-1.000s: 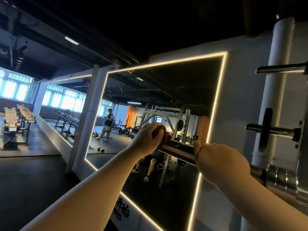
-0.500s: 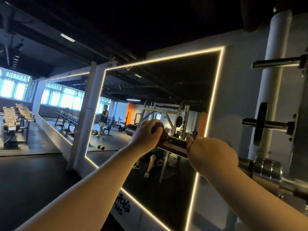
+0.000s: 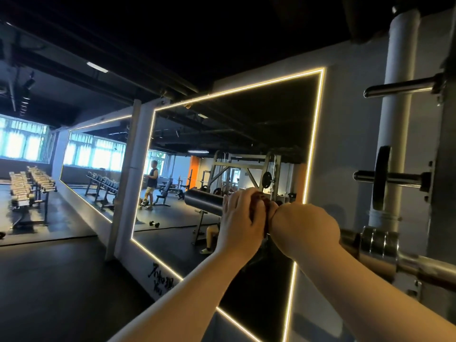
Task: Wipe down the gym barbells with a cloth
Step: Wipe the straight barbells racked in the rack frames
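A steel barbell rests on a rack at the right, and its dark sleeve point(image 3: 202, 201) points left toward the mirror. My left hand point(image 3: 240, 219) grips the sleeve through a dark red cloth point(image 3: 259, 199), of which only a small part shows between my hands. Touching it on the right, my right hand point(image 3: 304, 228) is curled in a fist round the sleeve. The shiny collar point(image 3: 378, 245) and shaft run off to the right behind that wrist. The sleeve's bare end sticks out to the left of my left hand.
A white rack post point(image 3: 401, 119) stands at the right with a bare steel peg point(image 3: 399, 88) and a peg carrying a small black plate point(image 3: 381, 178). An LED-framed wall mirror point(image 3: 313, 144) is straight ahead. Dumbbell racks point(image 3: 29, 186) line the far left. A person point(image 3: 151, 181) shows in the mirror.
My left hand has slid right along the sleeve until it meets my right hand, baring the sleeve's end. The red cloth now shows between the hands. The view has shifted slightly.
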A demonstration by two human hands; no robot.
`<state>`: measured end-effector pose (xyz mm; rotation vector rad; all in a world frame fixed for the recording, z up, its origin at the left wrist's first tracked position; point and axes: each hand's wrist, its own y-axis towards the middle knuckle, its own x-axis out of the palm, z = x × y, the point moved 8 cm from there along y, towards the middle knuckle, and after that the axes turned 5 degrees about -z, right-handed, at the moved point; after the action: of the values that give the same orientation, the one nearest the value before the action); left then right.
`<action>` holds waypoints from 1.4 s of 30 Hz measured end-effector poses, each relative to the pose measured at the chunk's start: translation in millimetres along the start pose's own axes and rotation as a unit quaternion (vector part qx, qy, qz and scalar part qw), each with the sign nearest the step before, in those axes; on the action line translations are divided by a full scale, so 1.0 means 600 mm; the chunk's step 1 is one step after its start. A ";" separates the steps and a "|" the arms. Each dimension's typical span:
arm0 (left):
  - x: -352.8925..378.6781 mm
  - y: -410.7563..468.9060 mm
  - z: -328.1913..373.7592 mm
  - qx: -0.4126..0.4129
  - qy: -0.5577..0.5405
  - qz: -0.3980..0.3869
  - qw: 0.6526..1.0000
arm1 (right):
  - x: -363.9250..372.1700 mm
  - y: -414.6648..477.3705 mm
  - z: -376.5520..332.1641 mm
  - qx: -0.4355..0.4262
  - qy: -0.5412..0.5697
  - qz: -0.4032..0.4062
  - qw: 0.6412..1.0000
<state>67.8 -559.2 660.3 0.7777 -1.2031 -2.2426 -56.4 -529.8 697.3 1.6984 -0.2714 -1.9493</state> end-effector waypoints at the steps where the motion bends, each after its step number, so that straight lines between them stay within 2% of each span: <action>1: -0.002 -0.001 -0.001 0.013 -0.001 -0.009 1.000 | 0.000 -0.001 0.000 0.001 0.006 -0.010 1.000; 3: -0.012 0.007 -0.018 0.006 0.026 -0.027 0.999 | -0.005 -0.008 0.001 0.005 0.013 -0.030 0.999; 7: -0.034 0.045 -0.076 -0.101 0.055 -0.039 0.993 | -0.018 -0.022 -0.005 -0.011 0.010 -0.007 1.000; 9: -0.040 0.051 -0.075 -0.140 0.055 -0.037 0.988 | -0.025 -0.024 -0.001 -0.011 0.021 -0.003 1.000; 11: -0.034 0.042 -0.049 -0.172 0.050 -0.051 0.983 | -0.025 -0.030 0.002 -0.022 0.022 -0.037 0.999; 13: -0.019 0.023 -0.010 -0.157 0.043 -0.080 0.984 | -0.028 -0.043 0.008 -0.033 0.011 -0.080 0.996; 17: 0.018 -0.022 0.067 -0.064 0.019 -0.122 0.990 | -0.044 -0.077 0.053 -0.023 -0.110 -0.125 0.986; 20: 0.033 -0.042 0.091 -0.022 -0.022 -0.127 0.991 | -0.046 -0.092 0.092 -0.011 -0.119 -0.132 0.984; 22: 0.023 -0.039 0.075 -0.031 -0.024 -0.095 0.995 | -0.049 -0.098 0.100 -0.011 -0.084 -0.088 0.992; 26: -0.005 -0.012 0.023 -0.198 -0.059 0.012 0.978 | -0.058 -0.107 0.097 -0.009 -0.053 -0.025 0.998; 27: 0.000 -0.013 0.031 -0.211 -0.060 0.019 0.976 | -0.059 -0.106 0.097 -0.012 -0.052 -0.020 0.998; 31: 0.036 -0.064 0.095 -0.130 -0.025 0.010 0.991 | -0.052 -0.098 0.102 -0.018 -0.043 -0.034 0.998; 34: 0.066 -0.132 0.137 -0.064 -0.045 0.016 0.997 | -0.052 -0.095 0.106 -0.022 -0.037 -0.041 0.998; 36: 0.071 -0.148 0.151 -0.030 -0.112 0.052 0.992 | -0.051 -0.093 0.108 -0.024 -0.010 -0.059 0.998; 38: 0.063 -0.136 0.145 -0.038 -0.179 0.081 0.980 | -0.050 -0.090 0.109 -0.029 0.012 -0.065 0.997; 42: 0.043 -0.100 0.097 -0.116 -0.161 0.178 0.964 | -0.045 -0.076 0.105 -0.046 0.011 -0.064 0.997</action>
<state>1.8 -511.5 628.7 0.0943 -1.0872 -2.1966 -127.1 -490.1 710.3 1.7137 -0.0634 -2.0005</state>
